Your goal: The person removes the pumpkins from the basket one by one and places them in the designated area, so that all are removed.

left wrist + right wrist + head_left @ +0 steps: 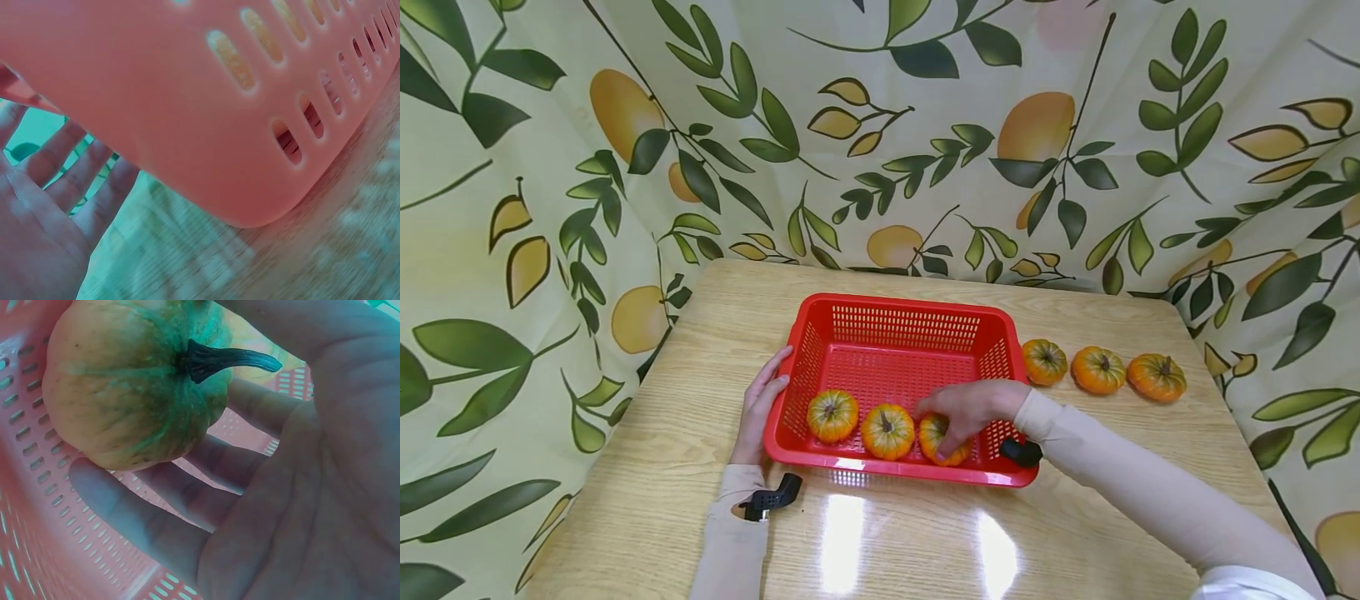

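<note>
A red plastic basket (895,472) with slotted walls stands on the wooden table. Along its near side sit three small orange pumpkins: a left one (832,416), a middle one (887,432) and a right one (934,437). My right hand (973,408) reaches over the basket's right wall and holds the right pumpkin. In the right wrist view, its fingers curve around that pumpkin (131,387), whose dark stem points toward the palm. My left hand (758,412) rests against the basket's left side; its fingers (103,194) look fairly straight in the left wrist view.
Three more small pumpkins stand in a row on the table to the right of the basket: one near its wall (1044,362), a second (1098,370) and a third (1156,377). A leaf-and-fruit patterned cloth (880,192) hangs behind the table (647,500) and at its sides.
</note>
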The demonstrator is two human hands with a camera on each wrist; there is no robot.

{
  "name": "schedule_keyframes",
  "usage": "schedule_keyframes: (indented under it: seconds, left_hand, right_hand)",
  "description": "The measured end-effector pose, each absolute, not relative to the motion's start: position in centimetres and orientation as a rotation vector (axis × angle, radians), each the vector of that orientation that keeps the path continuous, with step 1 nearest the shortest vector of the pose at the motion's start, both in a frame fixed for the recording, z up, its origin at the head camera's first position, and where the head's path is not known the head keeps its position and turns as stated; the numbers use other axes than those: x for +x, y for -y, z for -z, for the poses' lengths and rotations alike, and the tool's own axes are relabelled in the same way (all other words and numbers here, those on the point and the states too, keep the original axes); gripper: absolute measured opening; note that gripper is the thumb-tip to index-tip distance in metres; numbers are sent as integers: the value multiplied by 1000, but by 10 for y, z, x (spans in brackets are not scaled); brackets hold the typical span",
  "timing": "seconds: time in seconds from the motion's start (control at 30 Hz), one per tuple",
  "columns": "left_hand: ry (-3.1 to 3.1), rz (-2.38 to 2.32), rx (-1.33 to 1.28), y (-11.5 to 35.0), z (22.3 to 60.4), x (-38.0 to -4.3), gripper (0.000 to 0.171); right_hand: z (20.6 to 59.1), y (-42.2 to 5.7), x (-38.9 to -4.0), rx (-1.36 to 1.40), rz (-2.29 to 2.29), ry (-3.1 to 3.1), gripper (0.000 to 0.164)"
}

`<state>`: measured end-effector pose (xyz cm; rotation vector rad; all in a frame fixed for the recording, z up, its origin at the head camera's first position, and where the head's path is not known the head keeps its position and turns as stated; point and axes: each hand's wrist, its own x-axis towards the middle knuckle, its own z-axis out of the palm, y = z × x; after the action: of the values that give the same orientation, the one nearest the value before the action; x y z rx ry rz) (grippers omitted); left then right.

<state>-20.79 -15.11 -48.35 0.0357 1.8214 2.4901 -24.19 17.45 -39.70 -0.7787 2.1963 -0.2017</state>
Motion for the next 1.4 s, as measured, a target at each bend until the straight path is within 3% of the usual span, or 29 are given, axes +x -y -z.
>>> schedule_keyframes:
  seconds: [0.43, 0.77, 1.4]
  left_hand:
    - [-1819, -2483, 35, 151, 483, -208, 50]
    - [-1836, -2473, 23, 150, 483, -208, 50]
    - [-1828, -2473, 24, 151, 482, -207, 50]
  right_hand:
    - [397, -177, -240, -714, 205, -2164, 72]
    - [396, -181, -244, -790, 245, -2189, 60]
    - [377, -195, -251, -743, 437, -2308, 59]
